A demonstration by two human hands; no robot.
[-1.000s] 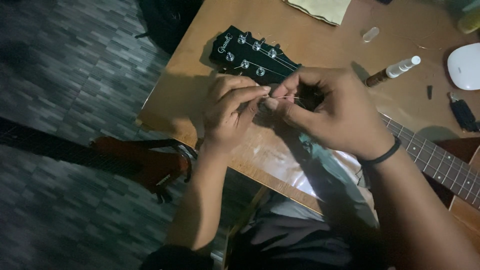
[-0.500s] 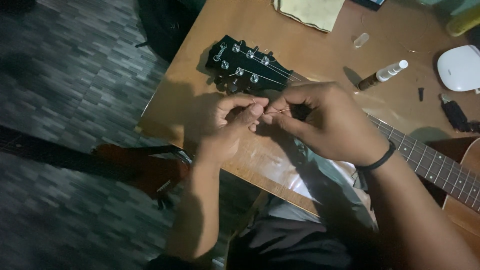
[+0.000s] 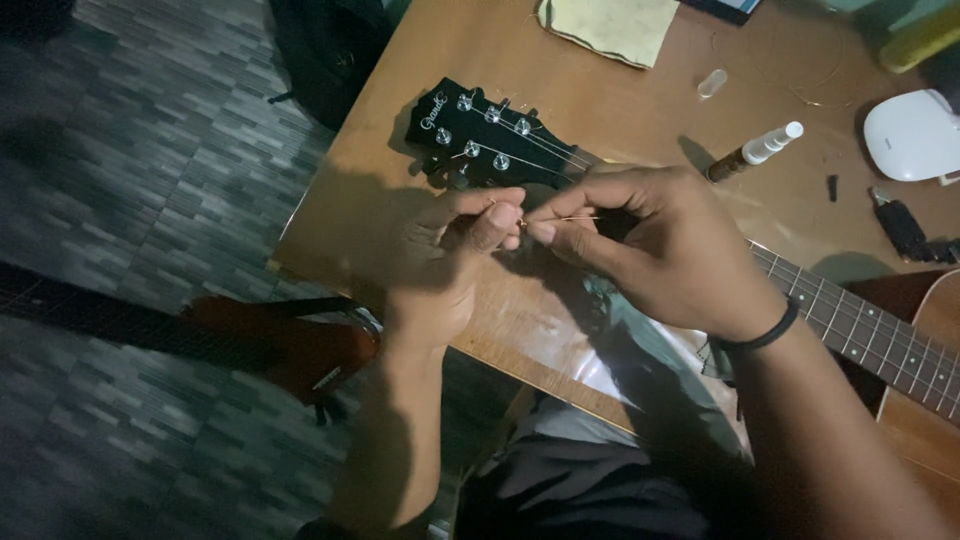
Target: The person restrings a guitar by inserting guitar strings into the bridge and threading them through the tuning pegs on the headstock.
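Note:
A guitar lies across the wooden table (image 3: pixel 640 110), its black headstock (image 3: pixel 478 138) with silver tuning pegs at the left and the fretted neck (image 3: pixel 870 325) running right to the body. Just in front of the headstock my left hand (image 3: pixel 450 260) and my right hand (image 3: pixel 650 245) meet fingertip to fingertip. Both pinch a thin metal guitar string (image 3: pixel 560 219) between thumb and forefinger. A dark band circles my right wrist.
On the table lie a yellowish cloth (image 3: pixel 610 25), a small brown spray bottle with a white top (image 3: pixel 755 155), a white rounded object (image 3: pixel 912 135), a small clear cap (image 3: pixel 712 83) and a dark item (image 3: pixel 905 230). A second guitar (image 3: pixel 270 345) rests on the tiled floor below left.
The view has shifted, so the headstock sits lower in frame. My hands have drawn slightly apart at the fingertips, and the thin string now shows between them.

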